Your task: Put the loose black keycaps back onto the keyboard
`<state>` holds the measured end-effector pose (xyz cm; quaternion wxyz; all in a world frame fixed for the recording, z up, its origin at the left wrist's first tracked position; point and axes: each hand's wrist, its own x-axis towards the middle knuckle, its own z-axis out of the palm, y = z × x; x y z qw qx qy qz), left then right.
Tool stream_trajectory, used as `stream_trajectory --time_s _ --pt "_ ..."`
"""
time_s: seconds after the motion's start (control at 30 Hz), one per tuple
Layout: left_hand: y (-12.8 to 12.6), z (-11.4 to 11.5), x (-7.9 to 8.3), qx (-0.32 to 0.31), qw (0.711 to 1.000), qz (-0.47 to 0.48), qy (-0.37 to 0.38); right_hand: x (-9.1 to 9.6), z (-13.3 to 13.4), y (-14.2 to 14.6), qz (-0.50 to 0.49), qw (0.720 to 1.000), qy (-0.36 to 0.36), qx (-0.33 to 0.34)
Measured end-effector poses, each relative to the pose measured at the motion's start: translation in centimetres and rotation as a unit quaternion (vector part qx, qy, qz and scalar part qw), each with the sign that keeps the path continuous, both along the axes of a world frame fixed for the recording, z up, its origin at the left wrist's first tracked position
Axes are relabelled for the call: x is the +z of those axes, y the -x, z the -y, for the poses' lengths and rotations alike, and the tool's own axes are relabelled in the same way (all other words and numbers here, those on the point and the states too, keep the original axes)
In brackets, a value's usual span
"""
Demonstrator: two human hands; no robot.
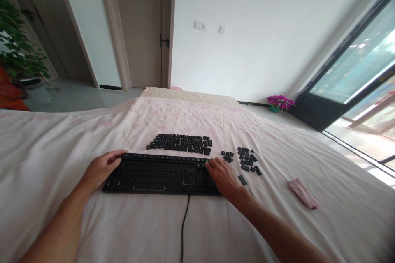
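Note:
A black keyboard [145,174] lies crosswise on the bedsheet. Its top row has keycaps, while most of the rows below show bare key positions. At its upper left corner, my left hand [105,167] is closed, with fingers along the back edge and thumb near the side. My right hand [224,176] covers the number pad end, its fingers curled together at the upper keys. Whatever lies under those fingertips is hidden. Behind the keyboard sits a block of loose keycaps [182,143] laid out in rows. More loose keycaps [246,158] are scattered beyond my right hand.
A black cable [184,226] runs from the keyboard's front edge toward me. Right of my right hand lies a small dark piece [242,180] with a thin wire. Farther right is a pink cloth pouch [303,193]. The pale flowered sheet [138,230] has wrinkles.

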<state>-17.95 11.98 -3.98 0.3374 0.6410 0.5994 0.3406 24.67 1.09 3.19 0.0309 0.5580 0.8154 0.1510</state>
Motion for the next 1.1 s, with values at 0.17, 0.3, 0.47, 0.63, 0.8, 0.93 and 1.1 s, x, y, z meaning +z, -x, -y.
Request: stream_trajectory --time_s 0.17,0.3,0.47,0.63,0.8,0.93,1.1 --pt "-0.2 0.1 0.2 0.002 1.000 -0.002 -0.009 -1.0 0.3 0.1 0.006 0.999 -0.027 -0.015" --pt "-0.6 0.3 0.8 0.006 1.000 -0.005 -0.006 -1.5 0.6 0.3 0.014 0.999 -0.037 -0.018" --pt "-0.5 0.2 0.6 0.002 1.000 -0.007 -0.002 -1.9 0.8 0.4 0.012 0.999 -0.036 -0.028" --pt "-0.1 0.0 0.0 -0.001 1.000 -0.013 -0.003 -1.8 0.9 0.6 -0.011 0.999 -0.020 -0.039" --pt "0.0 0.1 -0.1 -0.003 1.000 -0.005 -0.001 -0.9 0.4 -0.5 -0.109 0.993 0.016 -0.047" --pt "0.0 0.0 -0.2 -0.001 1.000 0.001 0.005 -0.1 -0.6 -3.4 -0.201 0.976 0.026 -0.080" --pt "0.2 -0.3 -0.4 -0.010 1.000 0.011 0.010 0.6 -3.0 -7.4 -0.198 0.956 0.007 -0.218"
